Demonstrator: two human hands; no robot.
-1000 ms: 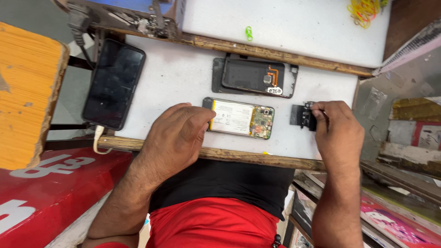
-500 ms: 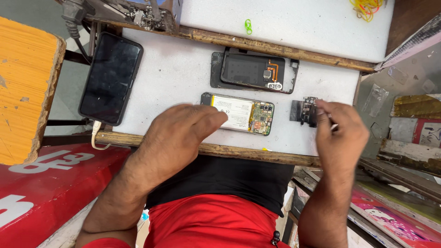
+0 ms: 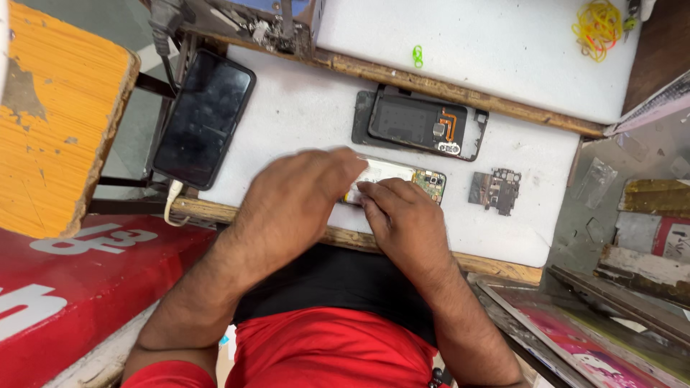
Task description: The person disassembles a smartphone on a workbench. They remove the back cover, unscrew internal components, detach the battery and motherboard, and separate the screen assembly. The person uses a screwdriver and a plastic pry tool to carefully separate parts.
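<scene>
Opened phone body with white battery and green board (image 3: 402, 176) lies mid white surface (image 3: 302, 115). Left hand (image 3: 295, 197) pins it flat, fingers spread; right hand (image 3: 402, 215) fingers (image 3: 374, 192) pinched narrow at battery edge. Risk: prying punctures battery or tears flex; phone slips off near surface edge.

There's a dark, blank phone screen (image 3: 205, 118) lying at about ten o'clock on the white table (image 3: 302, 115). Down at eight o'clock sits a red sign (image 3: 65, 287) with big white lettering, partly cut off.

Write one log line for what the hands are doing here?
left hand: on opened phone | right hand: fingertips on it | circuit board: lying apart
</scene>
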